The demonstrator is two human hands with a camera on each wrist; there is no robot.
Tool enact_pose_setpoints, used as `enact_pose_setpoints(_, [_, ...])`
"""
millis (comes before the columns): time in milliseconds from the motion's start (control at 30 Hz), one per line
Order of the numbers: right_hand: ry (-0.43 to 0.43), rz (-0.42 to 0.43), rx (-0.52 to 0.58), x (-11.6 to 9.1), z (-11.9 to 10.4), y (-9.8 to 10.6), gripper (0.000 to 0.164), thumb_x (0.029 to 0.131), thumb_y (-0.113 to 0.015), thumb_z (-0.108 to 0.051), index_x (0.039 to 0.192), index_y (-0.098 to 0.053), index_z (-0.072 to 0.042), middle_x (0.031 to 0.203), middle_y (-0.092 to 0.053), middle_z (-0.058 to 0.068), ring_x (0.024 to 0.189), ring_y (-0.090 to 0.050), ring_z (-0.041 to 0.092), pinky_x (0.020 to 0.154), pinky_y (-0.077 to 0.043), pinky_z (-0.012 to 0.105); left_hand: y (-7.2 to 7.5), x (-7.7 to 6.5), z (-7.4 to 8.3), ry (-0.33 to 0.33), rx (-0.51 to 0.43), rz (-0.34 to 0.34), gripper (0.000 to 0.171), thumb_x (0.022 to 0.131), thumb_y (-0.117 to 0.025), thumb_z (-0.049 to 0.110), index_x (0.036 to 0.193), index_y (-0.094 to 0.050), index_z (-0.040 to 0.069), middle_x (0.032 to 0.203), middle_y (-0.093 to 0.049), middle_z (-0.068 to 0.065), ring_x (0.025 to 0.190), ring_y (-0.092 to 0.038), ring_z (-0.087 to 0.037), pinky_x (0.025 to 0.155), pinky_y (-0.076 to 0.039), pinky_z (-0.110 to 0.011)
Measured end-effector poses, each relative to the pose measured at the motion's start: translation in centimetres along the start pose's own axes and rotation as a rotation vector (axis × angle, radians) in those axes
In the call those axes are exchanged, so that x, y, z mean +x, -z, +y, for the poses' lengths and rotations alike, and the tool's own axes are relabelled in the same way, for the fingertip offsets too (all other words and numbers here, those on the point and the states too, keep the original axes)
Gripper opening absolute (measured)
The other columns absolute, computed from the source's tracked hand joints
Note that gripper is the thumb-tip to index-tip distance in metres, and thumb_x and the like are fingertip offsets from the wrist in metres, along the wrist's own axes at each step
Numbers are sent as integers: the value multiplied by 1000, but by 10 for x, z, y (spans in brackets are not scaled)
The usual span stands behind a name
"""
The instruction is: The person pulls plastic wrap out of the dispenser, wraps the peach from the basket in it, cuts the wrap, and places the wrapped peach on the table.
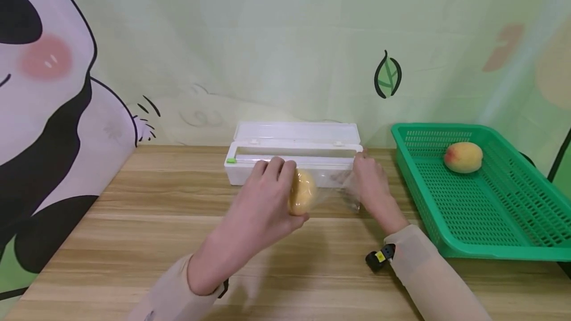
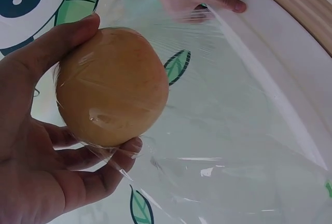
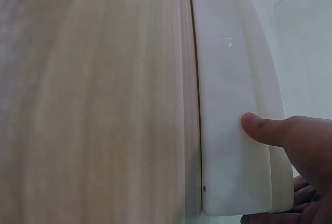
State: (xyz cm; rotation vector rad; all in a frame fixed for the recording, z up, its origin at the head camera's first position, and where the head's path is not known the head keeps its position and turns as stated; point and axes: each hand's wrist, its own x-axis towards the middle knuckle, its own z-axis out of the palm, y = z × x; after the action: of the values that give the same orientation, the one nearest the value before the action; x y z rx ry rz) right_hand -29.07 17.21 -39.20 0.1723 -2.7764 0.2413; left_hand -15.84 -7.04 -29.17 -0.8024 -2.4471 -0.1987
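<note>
My left hand (image 1: 267,197) grips a yellow peach (image 1: 303,192) above the table, thumb on one side and fingertips on the other. Clear cling film (image 2: 223,141) covers the peach and stretches from it to a white cling film dispenser (image 1: 254,175). The dispenser's lid (image 1: 296,133) is raised, and a green slider (image 1: 231,160) sits at its left end. At the right end, my right hand (image 1: 372,182) holds the dispenser; in the right wrist view the thumb presses the dispenser's face (image 3: 233,146) while the other fingers curl behind, partly hidden.
A green plastic basket (image 1: 434,222) stands on the right with one unwrapped peach (image 1: 464,157) in it. The wooden table (image 1: 147,232) ends at a cloth backdrop (image 1: 178,38) with panda and leaf prints, close behind the dispenser.
</note>
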Motion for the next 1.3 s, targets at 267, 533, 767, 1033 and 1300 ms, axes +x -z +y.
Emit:
enact_pose_setpoints(267, [-95, -67, 108, 0, -4, 1, 105, 74, -78, -60, 134, -41, 18, 85, -59, 26, 67, -61, 30, 50, -46, 35, 2, -12, 5, 2, -3, -9, 71, 59, -89, 45, 104, -53, 3, 94, -53, -6, 81, -51, -26, 71, -45, -29])
enact_pose_setpoints(533, [-74, -61, 135, -1, -3, 1, 87, 78, -78, -55, 127, -48, 11, 97, -58, 25, 71, -61, 32, 50, -46, 35, 3, -21, 9, -16, -11, -5, 69, 59, -89, 43, 105, -57, 2, 95, -54, -7, 83, -52, -25, 72, -47, -30])
enact_pose_setpoints(767, [-72, -31, 127, -2, -3, 0, 95, 76, -80, -54, 128, -46, 17, 90, -60, 27, 68, -62, 31, 52, -48, 36, 5, -28, 13, -6, -17, 1, 71, 59, -89, 44, 106, -56, 3, 95, -55, -7, 83, -54, -26, 70, -49, -31])
enact_pose_setpoints(1033, [-100, -44, 108, -2, -4, 0, 104, 77, -77, -58, 136, -39, 19, 98, -60, 33, 81, -65, 40, 60, -50, 43, 8, -35, 16, -11, -32, 15, 72, 58, -89, 42, 108, -56, 2, 95, -54, -6, 84, -53, -26, 71, -49, -31])
enact_pose_setpoints(1300, [-92, -28, 101, -2, -4, -2, 107, 76, -77, -59, 135, -39, 21, 92, -60, 33, 80, -65, 41, 61, -51, 44, 10, -42, 18, -13, -38, 3, 69, 57, -89, 41, 105, -56, 3, 95, -54, -7, 86, -54, -27, 74, -48, -32])
